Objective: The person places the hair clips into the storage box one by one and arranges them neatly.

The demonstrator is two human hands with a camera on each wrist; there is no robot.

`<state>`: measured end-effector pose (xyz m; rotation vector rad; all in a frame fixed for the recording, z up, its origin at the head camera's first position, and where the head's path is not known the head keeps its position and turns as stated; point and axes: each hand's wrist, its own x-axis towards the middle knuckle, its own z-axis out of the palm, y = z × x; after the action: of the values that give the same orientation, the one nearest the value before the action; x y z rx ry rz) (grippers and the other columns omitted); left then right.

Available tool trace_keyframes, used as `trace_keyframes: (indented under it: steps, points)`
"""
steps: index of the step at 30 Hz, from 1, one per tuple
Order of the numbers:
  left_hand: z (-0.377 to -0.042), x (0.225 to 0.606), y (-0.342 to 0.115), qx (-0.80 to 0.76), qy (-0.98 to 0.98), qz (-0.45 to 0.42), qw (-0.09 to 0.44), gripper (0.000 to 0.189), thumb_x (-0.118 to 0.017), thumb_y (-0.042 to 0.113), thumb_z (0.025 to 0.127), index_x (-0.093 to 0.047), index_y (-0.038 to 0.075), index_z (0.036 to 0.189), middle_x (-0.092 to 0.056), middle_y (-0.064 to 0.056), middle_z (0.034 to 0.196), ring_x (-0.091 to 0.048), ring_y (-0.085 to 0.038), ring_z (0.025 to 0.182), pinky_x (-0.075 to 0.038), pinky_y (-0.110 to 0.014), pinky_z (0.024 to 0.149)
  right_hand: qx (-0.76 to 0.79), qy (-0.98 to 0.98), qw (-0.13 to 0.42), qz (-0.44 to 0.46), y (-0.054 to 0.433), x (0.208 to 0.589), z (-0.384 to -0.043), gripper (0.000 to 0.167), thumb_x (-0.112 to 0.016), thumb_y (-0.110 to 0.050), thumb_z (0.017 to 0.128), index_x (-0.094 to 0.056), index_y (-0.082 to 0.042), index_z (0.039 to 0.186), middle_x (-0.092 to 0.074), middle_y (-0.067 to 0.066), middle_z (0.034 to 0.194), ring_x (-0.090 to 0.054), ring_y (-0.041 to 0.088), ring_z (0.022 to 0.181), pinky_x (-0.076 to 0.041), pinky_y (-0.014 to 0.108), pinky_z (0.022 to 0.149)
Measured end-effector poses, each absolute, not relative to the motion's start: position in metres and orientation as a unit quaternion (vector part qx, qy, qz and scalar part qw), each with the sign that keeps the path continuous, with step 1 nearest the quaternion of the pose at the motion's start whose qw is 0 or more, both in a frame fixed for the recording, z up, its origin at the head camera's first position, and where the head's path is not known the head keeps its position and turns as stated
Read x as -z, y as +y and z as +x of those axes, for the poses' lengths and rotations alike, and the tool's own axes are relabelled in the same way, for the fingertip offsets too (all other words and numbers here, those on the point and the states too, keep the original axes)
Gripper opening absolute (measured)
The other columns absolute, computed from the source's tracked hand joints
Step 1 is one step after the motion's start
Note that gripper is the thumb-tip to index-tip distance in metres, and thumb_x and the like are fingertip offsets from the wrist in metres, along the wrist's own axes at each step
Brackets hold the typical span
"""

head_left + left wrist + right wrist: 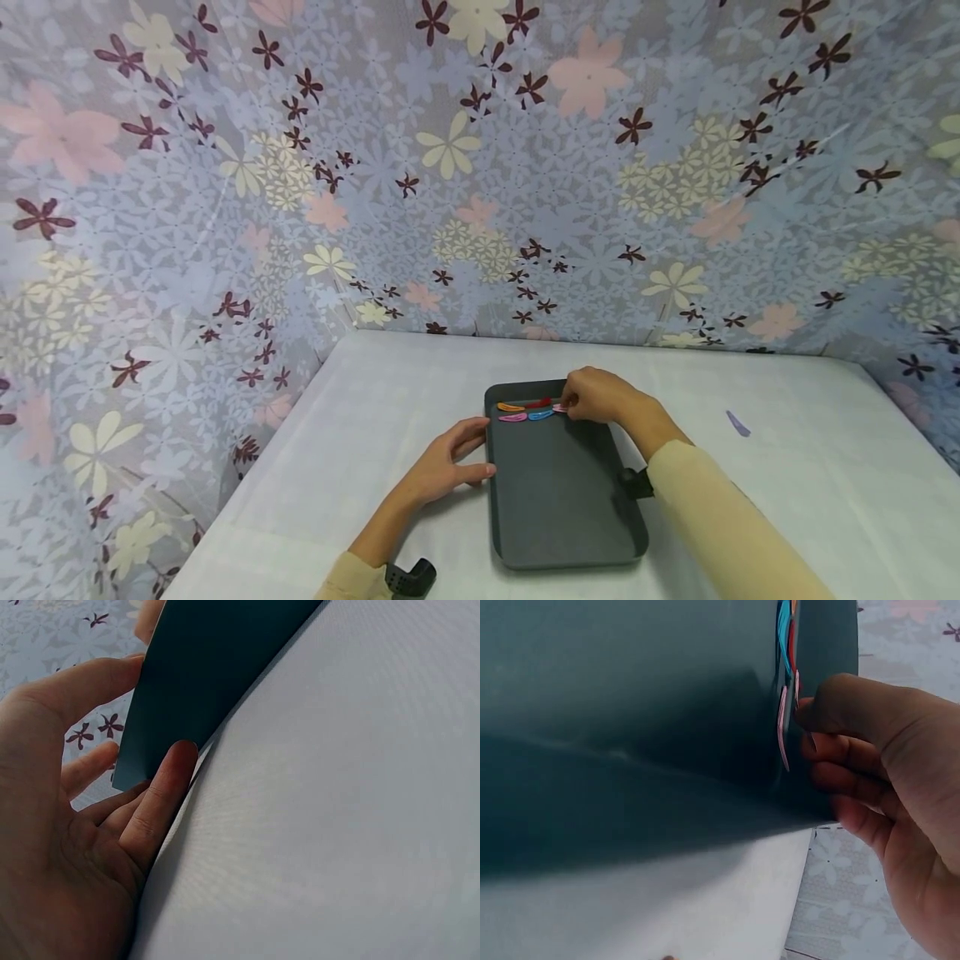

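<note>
A dark grey-green tray [562, 500] lies on the white table with several snap hair clips at its far end. An orange clip [511, 407] and a red clip [537, 403] lie behind a pink clip [513, 417] and a blue clip [540, 414]. My right hand [596, 395] is over the far right corner, its thumb and forefinger pinching a light pink hair clip [797, 686]. Another pale pink clip [783, 731] lies just beside those fingertips. My left hand [442, 462] touches the tray's left side with loosely spread fingers, seen against the outer wall in the left wrist view.
A purple hair clip [738, 423] lies on the white table [810, 500] to the right of the tray. Flowered cloth [525, 208] hangs behind the table and along its left side.
</note>
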<state>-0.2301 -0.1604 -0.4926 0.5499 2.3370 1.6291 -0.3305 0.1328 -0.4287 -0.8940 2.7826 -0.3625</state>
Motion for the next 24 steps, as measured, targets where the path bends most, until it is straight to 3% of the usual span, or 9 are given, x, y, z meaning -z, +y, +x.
trace_keyframes:
  steps: [12, 24]
  points:
    - [-0.2295, 0.4911, -0.1605, -0.554, 0.803, 0.185, 0.122, 0.075, -0.073, 0.033, 0.082, -0.035, 0.02, 0.145, -0.039, -0.004, 0.151, -0.041, -0.018, 0.137, -0.04, -0.043, 0.107, 0.109, 0.945, 0.085, -0.295, 0.133, 0.4345, -0.3327, 0.016, -0.07, -0.013, 0.079, -0.076, -0.014, 0.093, -0.069, -0.003, 0.089, -0.058, 0.008, 0.076, -0.051, 0.031, 0.069]
    - [-0.2313, 0.4941, -0.1604, -0.559, 0.798, 0.189, 0.121, 0.075, -0.073, 0.033, 0.082, -0.034, 0.02, 0.145, -0.039, -0.003, 0.15, -0.042, -0.016, 0.137, -0.04, -0.042, 0.107, 0.049, 0.947, 0.062, -0.311, 0.1296, 0.4351, -0.3316, 0.007, -0.074, -0.012, 0.077, -0.074, -0.016, 0.083, -0.067, -0.006, 0.078, -0.053, 0.007, 0.065, -0.047, 0.029, 0.062]
